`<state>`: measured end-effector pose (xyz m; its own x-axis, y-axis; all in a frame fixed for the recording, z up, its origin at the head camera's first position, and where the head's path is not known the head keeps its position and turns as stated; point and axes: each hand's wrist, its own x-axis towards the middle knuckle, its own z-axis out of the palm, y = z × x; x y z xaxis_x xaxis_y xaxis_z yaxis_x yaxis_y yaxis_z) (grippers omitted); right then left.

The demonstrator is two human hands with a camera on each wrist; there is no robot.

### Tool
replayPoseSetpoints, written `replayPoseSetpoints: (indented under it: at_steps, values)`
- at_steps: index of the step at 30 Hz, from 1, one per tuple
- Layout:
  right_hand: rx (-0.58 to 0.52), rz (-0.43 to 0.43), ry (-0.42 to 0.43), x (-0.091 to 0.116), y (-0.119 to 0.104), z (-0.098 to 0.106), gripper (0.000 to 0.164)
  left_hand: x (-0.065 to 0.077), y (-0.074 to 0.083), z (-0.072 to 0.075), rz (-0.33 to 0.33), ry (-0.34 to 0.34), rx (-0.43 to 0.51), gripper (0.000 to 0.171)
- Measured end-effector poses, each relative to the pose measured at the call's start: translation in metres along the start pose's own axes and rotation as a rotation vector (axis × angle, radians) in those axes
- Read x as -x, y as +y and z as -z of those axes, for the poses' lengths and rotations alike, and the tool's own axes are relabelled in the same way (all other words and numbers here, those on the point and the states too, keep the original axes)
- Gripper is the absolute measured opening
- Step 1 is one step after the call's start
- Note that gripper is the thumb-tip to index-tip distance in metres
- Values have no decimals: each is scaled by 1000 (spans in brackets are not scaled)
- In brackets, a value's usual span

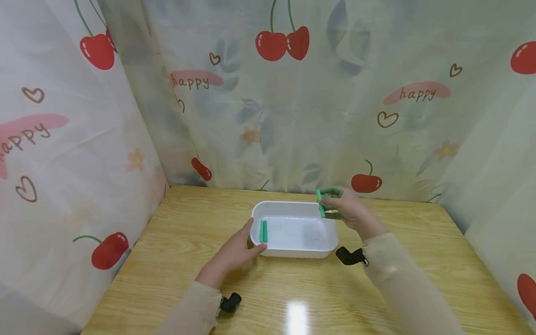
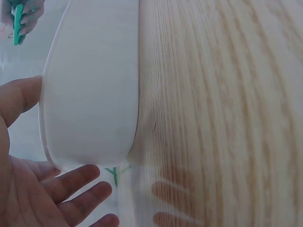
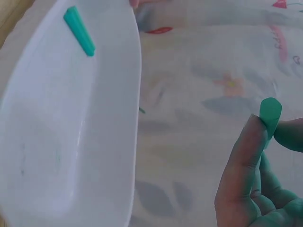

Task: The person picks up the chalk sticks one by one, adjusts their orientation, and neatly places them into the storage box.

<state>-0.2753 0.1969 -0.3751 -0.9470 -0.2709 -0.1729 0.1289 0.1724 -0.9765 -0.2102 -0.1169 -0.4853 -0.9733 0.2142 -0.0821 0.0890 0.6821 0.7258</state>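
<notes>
A white oval-cornered plastic tub [image 1: 299,252] stands on the table. My left hand [image 1: 232,256] rests at its left end, thumb touching the near rim. In the left wrist view the other fingers [image 2: 78,182] stretch out loosely beside the tub's end wall. Above the far right rim, my right hand [image 1: 351,208] pinches a short green stick [image 1: 321,204] between thumb and fingers. The right wrist view shows the stick's flat, rounded end [image 3: 271,112]. Two similar green sticks [image 1: 265,231] lie side by side inside the tub, at the left.
The wood-grain table [image 1: 259,298] extends around the tub on all sides. A patterned cloth [image 1: 293,116] with cherries and hearts hangs behind it and at both sides. Small black devices [image 1: 349,256] are fixed at both sleeves' wrists.
</notes>
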Motion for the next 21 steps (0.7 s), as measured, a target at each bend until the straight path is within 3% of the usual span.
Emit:
replayPoseSetpoints:
  at_steps: [21]
  values:
    - [-113,-38,-2,-28,20,-59,45,-1,-1,-1,7,5,7,95]
